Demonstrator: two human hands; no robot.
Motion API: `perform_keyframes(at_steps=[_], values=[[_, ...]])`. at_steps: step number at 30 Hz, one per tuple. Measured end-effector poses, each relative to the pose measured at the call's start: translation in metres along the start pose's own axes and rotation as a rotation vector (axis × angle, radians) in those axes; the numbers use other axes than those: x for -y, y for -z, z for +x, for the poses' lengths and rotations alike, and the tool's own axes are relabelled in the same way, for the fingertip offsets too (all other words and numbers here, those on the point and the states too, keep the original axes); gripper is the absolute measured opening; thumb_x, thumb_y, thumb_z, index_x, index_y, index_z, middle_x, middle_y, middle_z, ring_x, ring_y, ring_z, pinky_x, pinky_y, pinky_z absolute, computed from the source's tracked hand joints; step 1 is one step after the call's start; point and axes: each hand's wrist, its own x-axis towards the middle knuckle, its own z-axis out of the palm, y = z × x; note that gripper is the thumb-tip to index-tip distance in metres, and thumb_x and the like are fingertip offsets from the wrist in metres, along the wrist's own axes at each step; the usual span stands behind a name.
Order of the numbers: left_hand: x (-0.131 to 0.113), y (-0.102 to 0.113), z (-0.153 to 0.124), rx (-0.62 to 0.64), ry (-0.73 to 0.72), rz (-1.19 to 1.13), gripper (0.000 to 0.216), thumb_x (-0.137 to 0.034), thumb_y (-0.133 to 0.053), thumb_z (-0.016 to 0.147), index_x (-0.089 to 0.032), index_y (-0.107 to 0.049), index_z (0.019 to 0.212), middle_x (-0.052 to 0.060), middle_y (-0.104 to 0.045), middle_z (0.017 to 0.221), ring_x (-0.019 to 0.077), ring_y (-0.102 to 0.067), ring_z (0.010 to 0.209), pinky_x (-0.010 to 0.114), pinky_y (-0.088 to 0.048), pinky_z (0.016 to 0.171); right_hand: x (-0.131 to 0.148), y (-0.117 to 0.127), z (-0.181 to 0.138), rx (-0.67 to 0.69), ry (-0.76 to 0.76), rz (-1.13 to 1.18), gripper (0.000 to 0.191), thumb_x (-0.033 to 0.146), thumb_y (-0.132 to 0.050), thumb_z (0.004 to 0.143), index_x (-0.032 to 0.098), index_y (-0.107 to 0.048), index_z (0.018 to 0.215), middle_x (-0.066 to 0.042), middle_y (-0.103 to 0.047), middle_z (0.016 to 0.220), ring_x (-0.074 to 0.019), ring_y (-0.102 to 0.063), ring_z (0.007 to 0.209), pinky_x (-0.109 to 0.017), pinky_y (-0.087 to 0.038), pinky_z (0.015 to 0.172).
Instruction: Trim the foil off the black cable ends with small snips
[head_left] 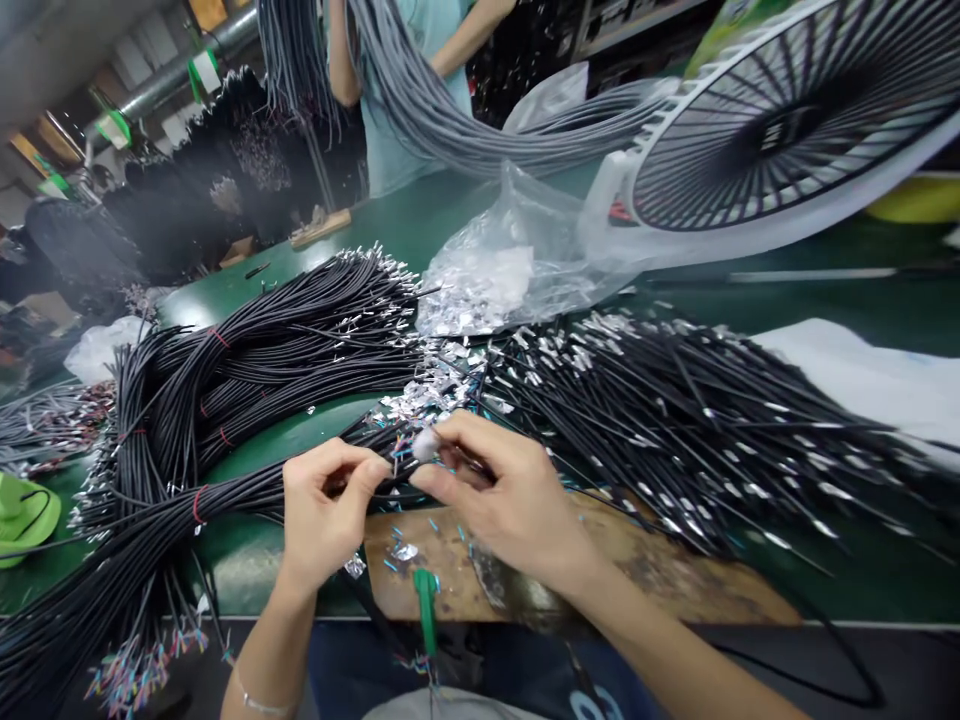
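Note:
My left hand is closed in a pinch on a black cable near its stripped end, just above the table's front edge. My right hand is closed too, thumb and fingers pinching a small piece of silver foil at that cable's tip, where thin coloured wires show. Both hands hover over a worn wooden board. A big bundle of black cables, tied with red bands, lies to the left. A fan of loose black cables with foil-wrapped ends spreads to the right.
The green table holds a clear plastic bag of foil scraps, loose foil bits, a white fan guard, white sheet and a green object far left. A person opposite handles grey cables.

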Motion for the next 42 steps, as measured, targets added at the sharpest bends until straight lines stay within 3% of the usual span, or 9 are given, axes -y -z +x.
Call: perform_keyframes(at_steps=[5,12,15,20,22,26,31,36,42], values=[[0.001,0.001,-0.003,0.064,-0.086,0.103,0.024,-0.027,-0.059,0.083,-0.016,-0.066,0.062,-0.001,-0.057,0.055,0.0088,-0.047,0.050,0.022,-0.035,0.048,0.002,-0.001,0.001,0.052,0.183,0.089,0.015,0.012,-0.054,0.084,0.017,-0.058,0.070,-0.001,-0.058,0.063,-0.0108,-0.054,0.059,-0.021,-0.044,0.054],[0.003,0.002,-0.003,0.077,-0.129,0.139,0.022,-0.026,-0.059,0.084,-0.016,-0.065,0.066,-0.001,-0.057,0.057,0.0086,-0.048,0.050,0.021,-0.035,0.048,-0.002,0.002,0.002,0.098,0.240,0.048,0.012,0.010,-0.054,0.082,0.016,-0.058,0.072,-0.003,-0.058,0.067,-0.0110,-0.052,0.059,-0.022,-0.042,0.053],[0.005,0.005,-0.001,0.136,-0.170,0.073,0.023,-0.028,-0.058,0.085,-0.016,-0.065,0.066,0.000,-0.057,0.057,0.0091,-0.048,0.050,0.022,-0.035,0.048,-0.002,0.004,0.003,0.174,0.132,0.226,0.015,0.013,-0.054,0.082,0.017,-0.058,0.068,-0.002,-0.058,0.065,-0.0116,-0.052,0.060,-0.024,-0.043,0.055],[0.007,0.008,0.000,0.146,-0.216,-0.046,0.023,-0.027,-0.060,0.083,-0.017,-0.064,0.063,-0.001,-0.054,0.054,0.0086,-0.045,0.049,0.022,-0.034,0.047,0.005,-0.003,0.007,0.392,-0.327,0.732,0.021,0.029,-0.053,0.075,0.018,-0.050,0.057,0.003,-0.043,0.051,-0.0080,-0.038,0.043,-0.022,-0.033,0.040],[0.007,0.005,-0.001,0.064,-0.229,-0.017,0.018,-0.025,-0.064,0.080,-0.018,-0.063,0.064,-0.002,-0.053,0.056,0.0087,-0.045,0.050,0.022,-0.033,0.046,0.008,-0.007,0.010,0.285,-0.357,0.631,0.024,0.028,-0.052,0.072,0.018,-0.045,0.051,0.005,-0.037,0.047,-0.0072,-0.033,0.041,-0.022,-0.029,0.039],[0.006,0.000,-0.006,-0.044,-0.217,0.046,0.014,-0.019,-0.066,0.077,-0.018,-0.061,0.064,-0.004,-0.052,0.058,0.0080,-0.044,0.051,0.020,-0.032,0.045,0.010,-0.008,0.011,-0.019,-0.121,0.219,0.028,0.019,-0.055,0.069,0.018,-0.043,0.044,0.002,-0.042,0.046,-0.0090,-0.040,0.046,-0.024,-0.033,0.046],[0.004,0.002,-0.005,-0.029,-0.198,0.067,0.019,-0.019,-0.061,0.081,-0.017,-0.060,0.062,-0.005,-0.052,0.056,0.0068,-0.044,0.050,0.020,-0.031,0.045,0.000,0.002,0.009,-0.369,-0.257,0.328,0.027,0.020,-0.054,0.075,0.019,-0.045,0.050,0.006,-0.041,0.043,-0.0069,-0.036,0.038,-0.020,-0.030,0.036],[0.009,0.004,-0.007,-0.013,-0.163,0.067,0.017,-0.017,-0.061,0.081,-0.018,-0.062,0.064,-0.005,-0.053,0.057,0.0071,-0.045,0.051,0.021,-0.032,0.047,0.001,0.001,0.005,0.040,0.092,0.158,0.023,0.018,-0.054,0.083,0.016,-0.058,0.060,-0.002,-0.060,0.057,-0.0108,-0.054,0.052,-0.021,-0.043,0.050],[0.015,0.004,-0.011,0.103,-0.127,0.119,0.008,-0.013,-0.066,0.076,-0.018,-0.064,0.070,-0.003,-0.057,0.063,0.0093,-0.049,0.056,0.022,-0.034,0.050,0.000,0.000,0.003,0.089,0.188,0.122,0.015,0.011,-0.053,0.081,0.015,-0.059,0.068,-0.003,-0.058,0.063,-0.0109,-0.052,0.058,-0.022,-0.042,0.055]])
